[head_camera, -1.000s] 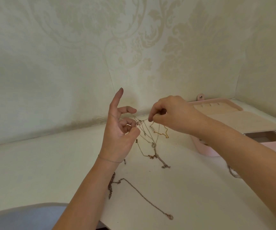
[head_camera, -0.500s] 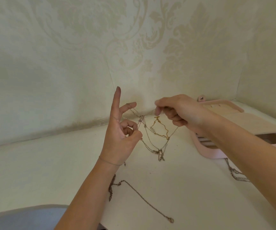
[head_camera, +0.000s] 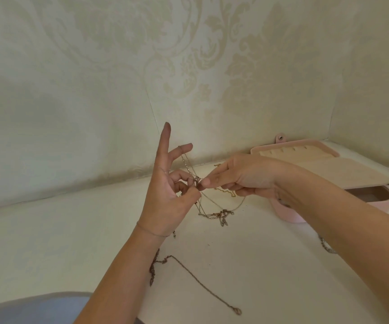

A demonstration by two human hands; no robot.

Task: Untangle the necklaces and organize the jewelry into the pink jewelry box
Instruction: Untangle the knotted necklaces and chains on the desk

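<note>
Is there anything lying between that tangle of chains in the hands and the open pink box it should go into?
Nothing visible blocks the way. The tangled necklaces hang between the left hand and right hand; the pink jewelry box lies open just right of them. Only the person's own right forearm crosses its front.

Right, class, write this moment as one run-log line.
step: untangling | left hand: holds necklaces | right hand: pinches their knot | jewelry box: open | loose chain: on table
</note>
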